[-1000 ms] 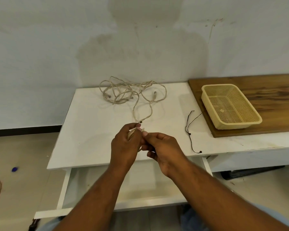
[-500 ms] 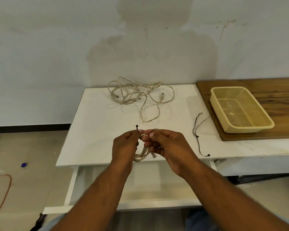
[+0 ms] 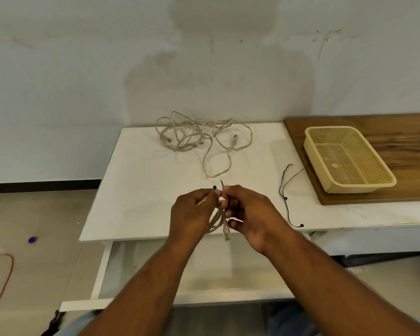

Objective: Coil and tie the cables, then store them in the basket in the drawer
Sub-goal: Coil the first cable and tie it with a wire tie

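Note:
My left hand point(image 3: 192, 214) holds a small coiled beige cable point(image 3: 216, 220) above the table's front edge; its plug hangs down between my hands. My right hand point(image 3: 247, 212) pinches a thin black tie point(image 3: 218, 187) at the top of that coil, fingertips touching those of the left. A tangle of loose beige cables point(image 3: 197, 139) lies at the back of the white table point(image 3: 136, 190). The yellow mesh basket point(image 3: 364, 185) stands on a wooden board at the right, with nothing in it. Below my forearms the white drawer point(image 3: 204, 280) is pulled out.
Two more thin black ties point(image 3: 285, 190) lie on the table between my hands and the wooden board point(image 3: 410, 141). An orange cord point(image 3: 3, 277) and a small blue object point(image 3: 32, 239) lie on the floor at the left. The wall runs close behind the table.
My hands have stayed together at the front edge, working the black tie on the coil. The coil and its plug now hang lower between them. The camera has shifted a little.

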